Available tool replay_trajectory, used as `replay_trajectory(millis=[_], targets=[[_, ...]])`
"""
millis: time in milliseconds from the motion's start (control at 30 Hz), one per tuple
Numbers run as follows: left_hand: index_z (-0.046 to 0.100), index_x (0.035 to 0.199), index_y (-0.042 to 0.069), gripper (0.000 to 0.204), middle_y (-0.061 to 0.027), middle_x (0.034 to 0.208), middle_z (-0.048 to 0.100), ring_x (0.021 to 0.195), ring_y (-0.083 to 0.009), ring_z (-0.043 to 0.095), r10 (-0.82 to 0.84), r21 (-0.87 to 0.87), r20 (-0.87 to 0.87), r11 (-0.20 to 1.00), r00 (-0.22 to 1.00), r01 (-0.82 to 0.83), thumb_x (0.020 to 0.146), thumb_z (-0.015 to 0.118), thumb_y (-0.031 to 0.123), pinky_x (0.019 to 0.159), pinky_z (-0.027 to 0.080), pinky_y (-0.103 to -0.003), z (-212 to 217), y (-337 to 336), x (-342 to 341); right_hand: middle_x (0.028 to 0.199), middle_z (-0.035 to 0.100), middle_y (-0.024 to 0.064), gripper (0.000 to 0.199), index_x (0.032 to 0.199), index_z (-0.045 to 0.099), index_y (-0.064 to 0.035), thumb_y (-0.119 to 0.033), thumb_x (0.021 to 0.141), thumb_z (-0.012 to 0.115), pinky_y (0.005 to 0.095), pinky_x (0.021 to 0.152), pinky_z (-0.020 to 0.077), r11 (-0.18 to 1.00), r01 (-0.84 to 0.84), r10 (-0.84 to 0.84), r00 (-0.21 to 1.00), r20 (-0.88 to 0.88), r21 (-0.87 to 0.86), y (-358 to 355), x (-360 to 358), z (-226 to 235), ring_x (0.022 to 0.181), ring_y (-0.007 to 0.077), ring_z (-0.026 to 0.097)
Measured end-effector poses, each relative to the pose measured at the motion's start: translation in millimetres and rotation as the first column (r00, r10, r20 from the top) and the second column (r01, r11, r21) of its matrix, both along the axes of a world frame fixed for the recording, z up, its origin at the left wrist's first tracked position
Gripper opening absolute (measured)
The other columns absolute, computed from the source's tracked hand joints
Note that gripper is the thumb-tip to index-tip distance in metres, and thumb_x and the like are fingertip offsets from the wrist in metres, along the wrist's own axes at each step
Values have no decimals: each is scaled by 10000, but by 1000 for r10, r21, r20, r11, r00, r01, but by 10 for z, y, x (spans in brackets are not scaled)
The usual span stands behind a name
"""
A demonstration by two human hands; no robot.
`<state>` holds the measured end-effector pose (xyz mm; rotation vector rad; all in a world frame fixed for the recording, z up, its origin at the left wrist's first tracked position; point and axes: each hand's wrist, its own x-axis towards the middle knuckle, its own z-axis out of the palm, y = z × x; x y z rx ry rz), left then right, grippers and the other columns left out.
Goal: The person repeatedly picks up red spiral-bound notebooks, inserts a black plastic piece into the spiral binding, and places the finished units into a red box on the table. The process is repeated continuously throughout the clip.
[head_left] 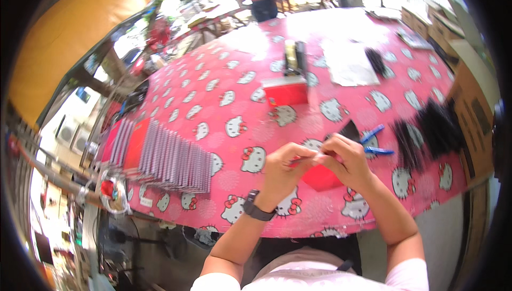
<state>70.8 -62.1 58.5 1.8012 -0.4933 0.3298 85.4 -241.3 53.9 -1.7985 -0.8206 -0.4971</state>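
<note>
Above the near part of the table, my left hand (pixel 288 171) and my right hand (pixel 346 158) meet with their fingertips pinched together. Whatever lies between the fingertips is too small and blurred to make out. Just under the hands is a flat red piece (pixel 321 178), partly covered by them; whether they grip it I cannot tell. A dark watch (pixel 257 207) is on my left wrist. Beyond my right hand lies a tool with blue handles (pixel 376 143), and a dark flat piece (pixel 349 130) shows beside it.
A long row of red-covered notebooks (pixel 165 155) stands at the left. Black bundles of thin strands (pixel 434 128) lie at the right. Farther off are a red packet (pixel 286 91), a tape dispenser (pixel 294 59) and a white sheet (pixel 352 66). Cardboard boxes (pixel 474 94) border the right side.
</note>
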Motion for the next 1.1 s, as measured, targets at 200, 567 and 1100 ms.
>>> replay_trajectory(millis=[200,567,1100], targets=[[643,889,80,150,-43,813,627,839,-210,574,151,237,188,952,970,-194,821,709,196,800,406,-368,18,-79,21,790,592,136,133,951,592,2,-112,884,611,337,596,453,997,55,-55,998,-3,-55,14,-4,-77,678,284,593],[500,1223,21,312,-68,1054,560,879,-119,565,792,-217,359,586,494,-781,978,514,214,783,462,-243,1406,1668,-422,1139,601,139,471,1262,512,-40,-355,919,581,366,844,448,981,170,-185,962,-199,-89,-186,200,-145,997,256,582],[617,1106,24,368,-134,1018,650,1024,-274,595,578,349,692,255,432,-902,853,673,285,937,430,-373,1152,2526,-640,996,626,125,210,1025,618,-12,-88,832,651,351,776,472,983,48,-82,979,-186,-180,-83,246,-218,905,263,588]])
